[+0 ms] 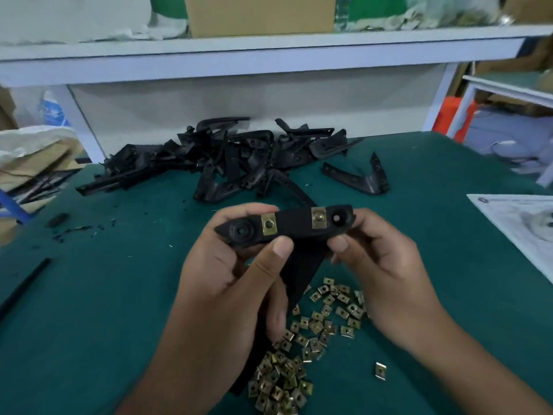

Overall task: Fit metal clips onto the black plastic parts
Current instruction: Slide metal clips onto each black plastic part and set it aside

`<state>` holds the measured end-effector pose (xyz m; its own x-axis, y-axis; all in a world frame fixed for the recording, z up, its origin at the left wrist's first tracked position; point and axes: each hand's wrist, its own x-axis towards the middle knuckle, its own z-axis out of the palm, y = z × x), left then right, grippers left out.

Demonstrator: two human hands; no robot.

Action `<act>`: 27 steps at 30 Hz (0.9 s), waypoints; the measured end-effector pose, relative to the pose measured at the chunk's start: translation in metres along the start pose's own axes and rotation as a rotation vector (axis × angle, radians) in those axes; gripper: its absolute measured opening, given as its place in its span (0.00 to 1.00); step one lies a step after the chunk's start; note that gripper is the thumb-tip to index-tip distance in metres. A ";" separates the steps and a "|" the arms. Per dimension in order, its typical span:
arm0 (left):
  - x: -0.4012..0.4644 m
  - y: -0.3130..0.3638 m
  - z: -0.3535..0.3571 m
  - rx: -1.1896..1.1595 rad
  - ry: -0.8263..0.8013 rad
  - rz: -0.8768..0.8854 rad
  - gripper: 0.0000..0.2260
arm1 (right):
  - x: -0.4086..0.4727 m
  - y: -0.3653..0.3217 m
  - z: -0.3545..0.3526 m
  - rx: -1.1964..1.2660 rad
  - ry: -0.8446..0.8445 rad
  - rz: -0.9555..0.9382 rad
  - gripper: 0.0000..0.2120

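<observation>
The part (287, 226) is matt black plastic with a slightly grainy face; two brassy metal clips (268, 224) on it shine dully. Loose clips (314, 324) on the tabletop (119, 295) have the same yellowish plated metal sheen. The tabletop is covered in a matt green mat, smooth-looking. The heap (227, 160) behind is black plastic, semi-glossy at the edges. The box (257, 13) on the shelf is plain brown cardboard.

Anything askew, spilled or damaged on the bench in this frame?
Mostly minor: one metal clip lies apart from the loose clip heap, and black plastic crumbs litter the green mat. The two clips fitted on the held black part look seated squarely.
</observation>
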<state>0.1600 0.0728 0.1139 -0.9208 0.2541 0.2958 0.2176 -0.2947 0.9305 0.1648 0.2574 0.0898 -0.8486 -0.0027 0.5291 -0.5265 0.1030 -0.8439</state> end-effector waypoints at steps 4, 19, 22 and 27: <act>-0.012 0.004 0.033 -0.037 -0.180 -0.097 0.04 | -0.043 -0.027 -0.033 -0.076 0.092 0.057 0.06; -0.106 -0.078 0.241 0.525 -0.757 0.297 0.10 | -0.306 -0.120 -0.176 -0.427 0.719 0.360 0.03; -0.128 -0.096 0.272 0.636 -0.801 0.414 0.08 | -0.343 -0.121 -0.191 -0.515 0.788 0.424 0.05; -0.144 -0.123 0.297 0.749 -0.875 0.347 0.16 | -0.376 -0.109 -0.215 -0.686 0.892 0.607 0.06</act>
<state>0.3619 0.3466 0.0214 -0.3078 0.8916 0.3321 0.8115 0.0639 0.5808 0.5524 0.4608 0.0020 -0.4730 0.8629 0.1778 0.2922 0.3441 -0.8923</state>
